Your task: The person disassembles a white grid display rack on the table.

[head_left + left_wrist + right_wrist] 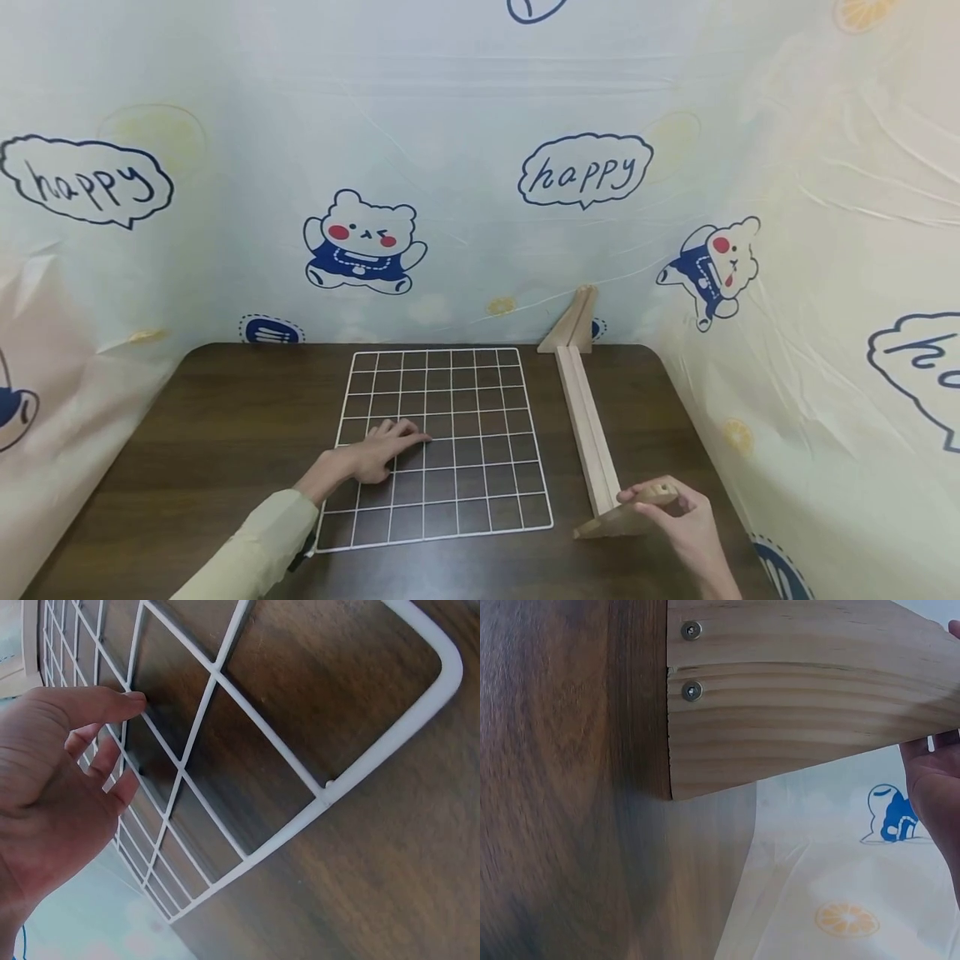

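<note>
A white wire grid panel (465, 437) lies flat on the brown table. My left hand (378, 450) rests on its left half, fingertips touching the wires. In the left wrist view the thumb and fingers (127, 706) are spread a little apart at the wires. To the right stands a pale wooden stand (588, 425), a long grooved rail with a tapered end piece at each end. With thumb and fingers my right hand (686, 521) grips the raised tip of the near end piece (630, 517). Two screws (691, 691) show in that piece in the right wrist view.
The brown wooden table (217, 450) has rounded far corners. A printed curtain (465, 167) with bears and the word happy hangs behind it and along both sides. The far end piece (573, 325) stands at the table's back edge, close to the curtain.
</note>
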Action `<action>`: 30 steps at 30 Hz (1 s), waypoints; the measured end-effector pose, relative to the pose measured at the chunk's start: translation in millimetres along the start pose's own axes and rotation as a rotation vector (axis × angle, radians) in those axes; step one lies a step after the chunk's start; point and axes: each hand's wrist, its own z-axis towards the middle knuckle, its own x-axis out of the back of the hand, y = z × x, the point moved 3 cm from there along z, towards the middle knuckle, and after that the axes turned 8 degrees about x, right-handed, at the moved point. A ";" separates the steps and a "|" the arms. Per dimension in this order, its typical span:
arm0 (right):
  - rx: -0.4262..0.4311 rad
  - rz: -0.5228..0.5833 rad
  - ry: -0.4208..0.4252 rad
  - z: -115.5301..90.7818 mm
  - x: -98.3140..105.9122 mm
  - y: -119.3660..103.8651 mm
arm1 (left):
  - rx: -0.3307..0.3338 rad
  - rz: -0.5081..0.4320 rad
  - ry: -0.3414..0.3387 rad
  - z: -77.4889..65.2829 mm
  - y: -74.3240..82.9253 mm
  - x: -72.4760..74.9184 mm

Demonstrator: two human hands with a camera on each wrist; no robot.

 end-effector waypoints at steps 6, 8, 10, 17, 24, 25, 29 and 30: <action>0.002 -0.012 0.005 0.7 -3.0 0.5 | -0.001 0.041 0.002 0.3 -0.2 1.6; -0.006 -0.014 0.005 0.9 -3.0 0.2 | -0.005 0.042 0.006 -0.2 0.7 2.8; -0.007 -0.006 0.001 1.1 -2.5 0.3 | -0.013 0.043 0.012 0.4 0.9 2.8; -0.012 -0.011 -0.021 1.4 -1.0 0.7 | -0.031 0.044 0.012 1.7 0.4 2.4; -0.045 -0.033 -0.019 1.4 -1.3 0.9 | -0.021 0.057 0.004 2.3 -0.4 2.2; -0.042 -0.028 -0.019 1.5 -1.5 0.9 | -0.018 0.060 0.003 2.4 -0.5 2.2; -0.034 -0.015 -0.018 2.1 -2.0 0.7 | -0.008 0.072 -0.002 3.5 -1.1 2.1; -0.035 -0.014 -0.018 2.1 -2.1 0.6 | -0.007 0.074 -0.002 3.7 -1.0 2.3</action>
